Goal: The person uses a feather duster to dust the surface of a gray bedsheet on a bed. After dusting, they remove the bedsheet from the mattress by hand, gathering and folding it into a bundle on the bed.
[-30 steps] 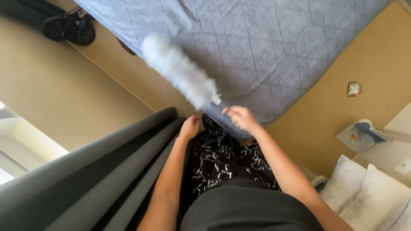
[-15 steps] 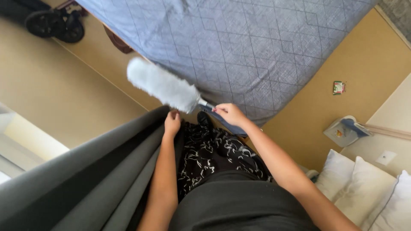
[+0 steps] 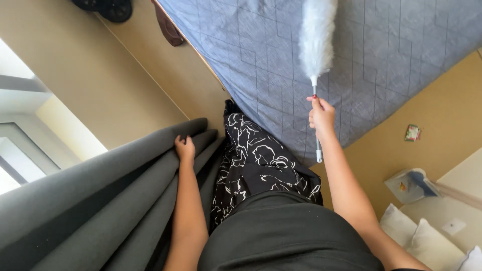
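At the far left a pale window frame shows only as a blurred sliver, its pane cut off by the picture's edge. Next to it hangs a heavy dark grey pleated curtain, thick and soft by the look of its deep folds; it would likely give and slide under a push instead of holding a shape, and is best gathered by a fold's edge. The left hand rests on one such fold, fingers curled over the ridge and pressed together; whether they truly pinch cloth or only lie on it I cannot tell.

Further right, a black-and-white patterned garment covers the person's legs and hides the floor beneath. The right hand is closed around the thin white handle of a fluffy white long-headed duster, fingers wrapped tight about the rod well above its lower end. The duster stands nearly upright over the grey quilted bedspread; its top is cut off by the frame. It looks very light, with a soft, yielding head and a slim, possibly slippery rod, so a grip near the middle seems sound.

At right, a small packet lies on the tan floor, its kind unreadable, and white pillows are partly cropped.
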